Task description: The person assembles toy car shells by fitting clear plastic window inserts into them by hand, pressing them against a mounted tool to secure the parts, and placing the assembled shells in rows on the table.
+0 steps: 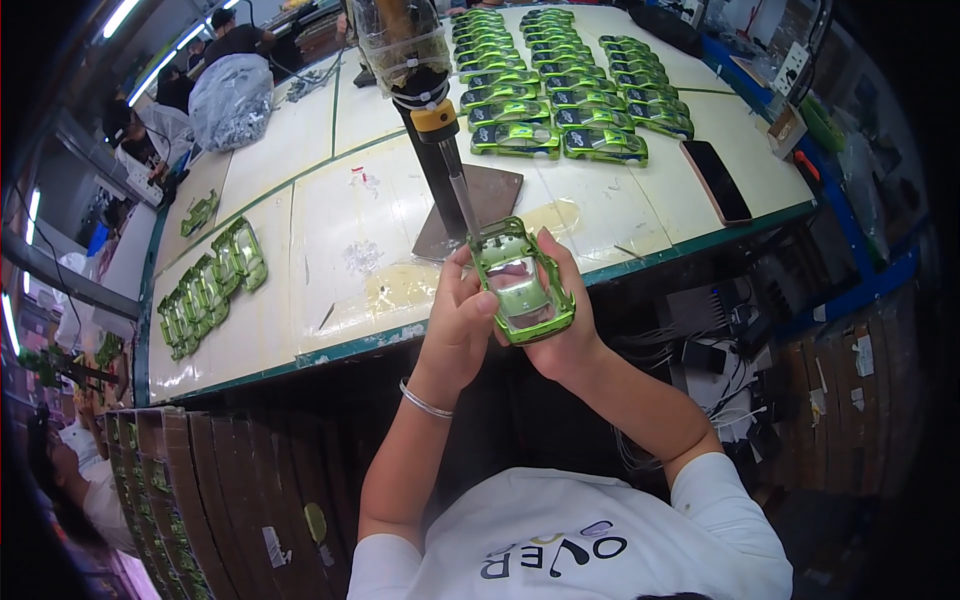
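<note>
A cream worktop (300, 230) with a green edge fills a busy workshop, other people bent over its far left end. At the near edge, a person holds a green toy car body (520, 285) up in both hands, just off the worktop's front edge. The left hand (458, 325) grips the shell's left side, thumb laid across its clear window area and fingers curled against the side. The right hand (565, 325) cups the shell from the right and beneath, fingers closed around its flank. A silver bangle (424, 403) circles the left wrist.

The shell's front end touches the thin metal nozzle (462, 200) of a dispenser (425, 95) that stands on a dark plate (490, 205) near the middle of the worktop; its upper part is wrapped in clear film.

Toward the far right corner, rows of finished green cars (560, 90) lie in neat lines. A dark phone (716, 180) rests by the right edge. More green shells (210, 285) are stacked along the left edge. Brown cartons (170, 500) stand below the near left corner.
</note>
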`<act>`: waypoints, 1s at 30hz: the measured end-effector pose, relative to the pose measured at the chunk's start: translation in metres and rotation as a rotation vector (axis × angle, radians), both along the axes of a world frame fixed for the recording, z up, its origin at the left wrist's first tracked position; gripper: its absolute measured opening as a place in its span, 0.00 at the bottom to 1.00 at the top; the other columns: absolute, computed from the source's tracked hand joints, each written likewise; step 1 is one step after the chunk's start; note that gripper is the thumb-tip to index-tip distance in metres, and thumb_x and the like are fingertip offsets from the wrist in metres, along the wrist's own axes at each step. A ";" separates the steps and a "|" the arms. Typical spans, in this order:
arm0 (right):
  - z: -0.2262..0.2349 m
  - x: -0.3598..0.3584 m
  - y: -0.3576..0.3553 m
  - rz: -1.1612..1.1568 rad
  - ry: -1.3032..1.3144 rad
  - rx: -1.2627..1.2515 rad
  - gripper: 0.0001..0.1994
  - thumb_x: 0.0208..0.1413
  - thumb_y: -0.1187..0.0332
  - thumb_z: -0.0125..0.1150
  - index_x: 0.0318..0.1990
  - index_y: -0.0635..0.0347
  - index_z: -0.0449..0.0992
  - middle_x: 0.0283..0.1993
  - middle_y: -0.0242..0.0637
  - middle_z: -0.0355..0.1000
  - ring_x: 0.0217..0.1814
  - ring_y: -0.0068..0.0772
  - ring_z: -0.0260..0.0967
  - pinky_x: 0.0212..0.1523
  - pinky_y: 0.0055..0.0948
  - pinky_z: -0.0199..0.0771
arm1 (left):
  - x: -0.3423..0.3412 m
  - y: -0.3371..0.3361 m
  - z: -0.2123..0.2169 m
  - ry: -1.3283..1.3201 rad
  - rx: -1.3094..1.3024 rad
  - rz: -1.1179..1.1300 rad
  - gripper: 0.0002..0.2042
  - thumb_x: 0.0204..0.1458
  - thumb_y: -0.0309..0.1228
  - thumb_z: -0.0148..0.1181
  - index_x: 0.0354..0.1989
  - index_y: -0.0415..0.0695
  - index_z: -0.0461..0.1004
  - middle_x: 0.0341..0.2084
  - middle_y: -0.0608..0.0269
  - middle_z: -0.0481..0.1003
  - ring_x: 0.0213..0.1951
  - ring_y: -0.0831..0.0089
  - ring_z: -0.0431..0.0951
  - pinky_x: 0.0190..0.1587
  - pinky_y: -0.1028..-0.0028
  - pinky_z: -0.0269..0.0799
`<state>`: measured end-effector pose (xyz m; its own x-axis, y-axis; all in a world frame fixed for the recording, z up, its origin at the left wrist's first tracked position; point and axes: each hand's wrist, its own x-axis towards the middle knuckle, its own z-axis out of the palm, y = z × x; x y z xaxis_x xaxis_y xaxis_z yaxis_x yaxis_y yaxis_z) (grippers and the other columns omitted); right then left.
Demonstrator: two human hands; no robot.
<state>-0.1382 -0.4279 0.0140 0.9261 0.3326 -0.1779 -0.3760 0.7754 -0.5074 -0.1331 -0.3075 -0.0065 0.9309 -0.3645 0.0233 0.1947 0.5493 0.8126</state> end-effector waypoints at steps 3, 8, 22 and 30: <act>0.005 -0.001 0.001 -0.008 0.022 -0.017 0.18 0.53 0.50 0.37 0.37 0.53 0.68 0.27 0.28 0.68 0.24 0.21 0.66 0.21 0.20 0.65 | -0.001 -0.002 -0.001 -0.012 -0.008 0.017 0.43 0.36 0.38 0.61 0.56 0.36 0.38 0.45 0.53 0.61 0.48 0.67 0.64 0.47 0.73 0.62; -0.009 0.003 0.003 0.028 0.037 0.038 0.17 0.53 0.53 0.38 0.36 0.55 0.67 0.29 0.31 0.68 0.27 0.22 0.66 0.27 0.22 0.66 | -0.008 0.002 -0.008 -0.020 -0.028 0.038 0.45 0.36 0.36 0.62 0.56 0.36 0.36 0.48 0.51 0.59 0.51 0.65 0.61 0.53 0.70 0.55; -0.023 0.028 -0.014 0.444 0.134 0.392 0.29 0.52 0.45 0.31 0.40 0.65 0.66 0.20 0.49 0.63 0.06 0.18 0.42 0.07 0.16 0.51 | -0.030 0.010 -0.003 -0.275 0.110 0.089 0.50 0.31 0.28 0.67 0.58 0.41 0.32 0.52 0.46 0.55 0.53 0.61 0.58 0.53 0.62 0.55; -0.031 0.036 -0.019 0.545 0.037 0.513 0.30 0.53 0.45 0.32 0.42 0.67 0.65 0.20 0.49 0.63 0.06 0.17 0.41 0.07 0.16 0.52 | -0.029 0.008 0.000 -0.309 0.144 0.074 0.52 0.31 0.29 0.67 0.58 0.41 0.30 0.52 0.46 0.54 0.54 0.61 0.56 0.53 0.62 0.54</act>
